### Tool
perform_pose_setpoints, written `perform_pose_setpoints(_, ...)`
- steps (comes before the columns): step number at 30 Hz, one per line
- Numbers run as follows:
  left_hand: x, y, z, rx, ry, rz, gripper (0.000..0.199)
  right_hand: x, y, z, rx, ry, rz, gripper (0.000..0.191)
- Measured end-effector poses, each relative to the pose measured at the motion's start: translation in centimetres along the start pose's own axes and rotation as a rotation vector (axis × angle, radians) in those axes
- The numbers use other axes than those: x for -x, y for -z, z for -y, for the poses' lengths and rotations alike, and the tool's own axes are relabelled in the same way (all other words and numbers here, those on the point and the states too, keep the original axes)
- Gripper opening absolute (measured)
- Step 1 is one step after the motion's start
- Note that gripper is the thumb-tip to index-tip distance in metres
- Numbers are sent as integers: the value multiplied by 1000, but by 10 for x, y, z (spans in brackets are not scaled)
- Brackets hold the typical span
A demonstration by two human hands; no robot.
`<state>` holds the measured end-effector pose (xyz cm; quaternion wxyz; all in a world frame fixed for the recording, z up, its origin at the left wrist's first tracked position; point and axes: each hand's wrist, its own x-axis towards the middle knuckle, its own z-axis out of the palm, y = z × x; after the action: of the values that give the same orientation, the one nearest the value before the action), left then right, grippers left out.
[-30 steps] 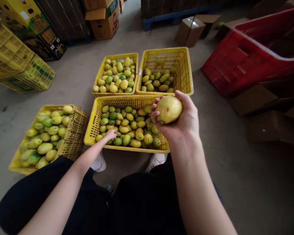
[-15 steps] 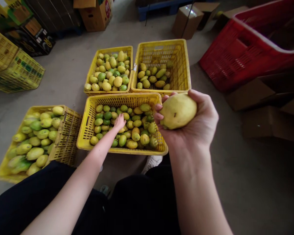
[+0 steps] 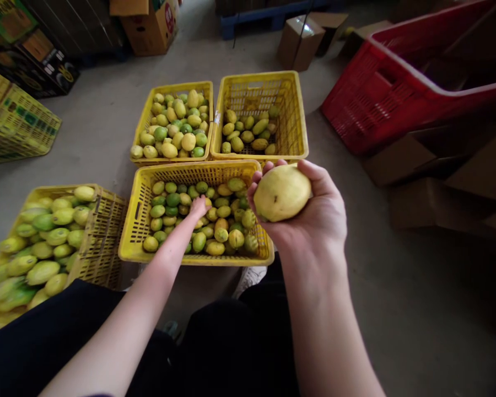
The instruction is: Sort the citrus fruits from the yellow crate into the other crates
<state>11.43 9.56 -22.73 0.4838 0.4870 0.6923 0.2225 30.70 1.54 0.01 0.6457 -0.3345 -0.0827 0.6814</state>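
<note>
Right-hand fingers (image 3: 319,176) cup a fruit (image 3: 283,193); left hand (image 3: 199,208) apparently picks in near right crate (image 3: 227,261) — grip unclear, lifting likely needs closure.

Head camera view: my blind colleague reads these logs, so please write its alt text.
The right hand holds a yellow fruit while the left hand reaches into a yellow crate of green and yellow fruit. Three more yellow crates holding fruit stand nearby.

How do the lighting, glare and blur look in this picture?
All in the head view: dim light, with the floor darkening at lower right; white shine on a cardboard box near the top; leftmost fruit soft; held fruit in the right hand fairly clear.
</note>
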Motion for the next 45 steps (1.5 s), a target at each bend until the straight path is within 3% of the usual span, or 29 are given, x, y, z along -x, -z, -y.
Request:
perform_pose_setpoints(3,2,17,-7,74,43,24,24,-2,0,5,-26,-28,7,10)
perform_pose_setpoints(5,10,36,-17,135,56,56,17,-3,0,7,-54,-42,19,10)
perform_pose_setpoints(7,24,61,-33,234,66,120,24,-4,-2,6,-87,-63,38,10)
perform_pose_setpoints(12,93,125,-83,679,113,307,40,-1,-16,-7,-156,-161,37,8)
perform_pose_setpoints(15,139,145,-105,814,59,343,39,8,-31,-21,-124,-236,6,9)
perform_pose_setpoints(20,189,149,-119,1028,30,336,30,25,-51,-45,-45,-353,3,14)
perform_pose_setpoints(27,204,136,-128,1429,46,317,19,26,-52,-56,3,-378,9,14)
perform_pose_setpoints(32,201,131,-138,1371,13,312,11,24,-53,-54,29,-330,-12,16)
perform_pose_setpoints(38,202,135,-145,1283,-78,339,11,30,-59,-50,19,-184,193,20)
perform_pose_setpoints(45,199,142,-145,1296,-73,277,9,32,-60,-61,147,-204,239,16)
